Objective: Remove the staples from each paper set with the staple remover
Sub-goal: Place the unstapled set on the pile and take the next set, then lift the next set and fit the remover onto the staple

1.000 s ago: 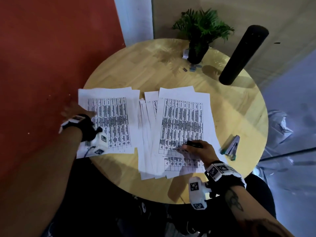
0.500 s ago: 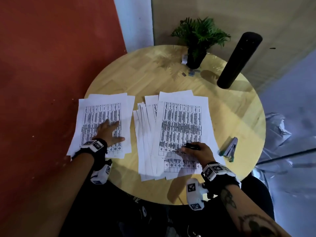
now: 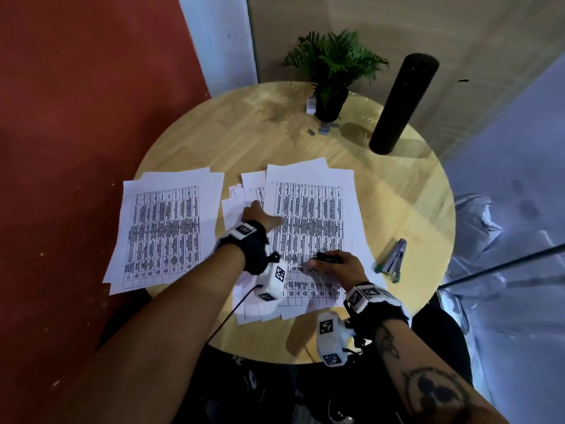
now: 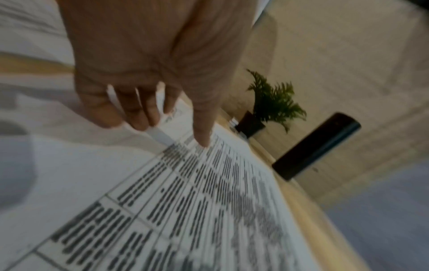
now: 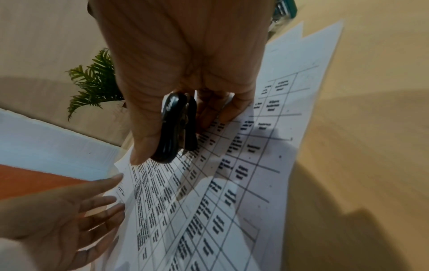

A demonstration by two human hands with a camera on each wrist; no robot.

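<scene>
With the right hand (image 3: 336, 264) pinching the black staple remover (image 5: 176, 128) and resting on the top paper set (image 3: 308, 228) at the table's (image 3: 397, 185) six o'clock, the open left hand (image 3: 260, 214) reaches that set's nine-o'clock edge, likely to take it.

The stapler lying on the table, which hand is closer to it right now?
Right. The right hand, holding the staple remover, rests on the papers just beside the stapler; the left hand is farther off, across the paper stack.

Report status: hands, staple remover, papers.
Right hand grips black staple remover on middle stack of printed sheets. Left hand open, fingers at stack's left edge. Nothing obstructing.
</scene>
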